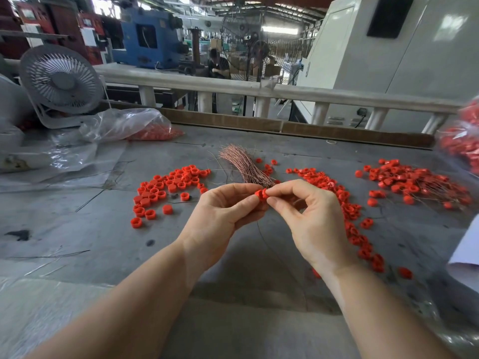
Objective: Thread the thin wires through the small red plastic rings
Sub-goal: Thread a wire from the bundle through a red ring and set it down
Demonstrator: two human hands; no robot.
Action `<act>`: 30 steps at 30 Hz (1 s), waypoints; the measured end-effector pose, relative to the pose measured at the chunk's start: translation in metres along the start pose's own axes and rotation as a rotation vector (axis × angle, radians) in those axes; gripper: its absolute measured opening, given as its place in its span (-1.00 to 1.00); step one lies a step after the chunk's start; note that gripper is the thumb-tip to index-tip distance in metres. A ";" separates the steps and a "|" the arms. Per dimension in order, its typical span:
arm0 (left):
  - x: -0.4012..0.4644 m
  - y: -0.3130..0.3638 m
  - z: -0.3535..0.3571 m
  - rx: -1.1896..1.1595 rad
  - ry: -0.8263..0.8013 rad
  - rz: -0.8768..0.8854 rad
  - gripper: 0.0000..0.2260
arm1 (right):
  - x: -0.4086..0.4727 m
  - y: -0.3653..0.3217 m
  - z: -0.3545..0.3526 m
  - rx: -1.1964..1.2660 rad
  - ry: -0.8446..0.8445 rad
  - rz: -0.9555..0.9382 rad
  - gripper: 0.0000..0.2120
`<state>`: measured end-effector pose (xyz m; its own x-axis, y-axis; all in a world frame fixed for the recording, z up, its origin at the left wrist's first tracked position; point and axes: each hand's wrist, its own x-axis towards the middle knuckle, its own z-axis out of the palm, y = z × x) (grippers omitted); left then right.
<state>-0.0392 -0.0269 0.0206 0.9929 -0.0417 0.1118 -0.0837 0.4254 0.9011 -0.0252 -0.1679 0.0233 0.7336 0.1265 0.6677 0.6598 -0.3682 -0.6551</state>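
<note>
two bare forearms enter from the frame's 6 o'clock edge, one from 7 o'clock, the other from 5 o'clock. no sleeve shows on either arm up to the edge. the left hand [223,216] and right hand [311,218] wear no gloves. no ring, watch or bracelet shows on the fingers or wrists. the fingernails that show are short and unpainted. creases mark both wrists.

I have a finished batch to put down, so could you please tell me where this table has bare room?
Bare table lies left of the left hand, below the left ring pile. Crowded: wire bundle and ring piles behind and right of the right hand.
</note>
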 end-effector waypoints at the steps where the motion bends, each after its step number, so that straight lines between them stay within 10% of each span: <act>1: 0.000 0.000 0.000 0.008 0.000 0.008 -0.86 | 0.000 0.000 0.000 -0.006 0.003 -0.007 -0.85; 30: 0.000 -0.001 -0.002 0.124 -0.006 0.081 -0.86 | 0.000 0.003 0.002 -0.016 0.016 -0.075 -0.88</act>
<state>-0.0393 -0.0252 0.0183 0.9820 -0.0178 0.1882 -0.1734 0.3126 0.9339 -0.0233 -0.1673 0.0203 0.6791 0.1393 0.7207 0.7103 -0.3727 -0.5972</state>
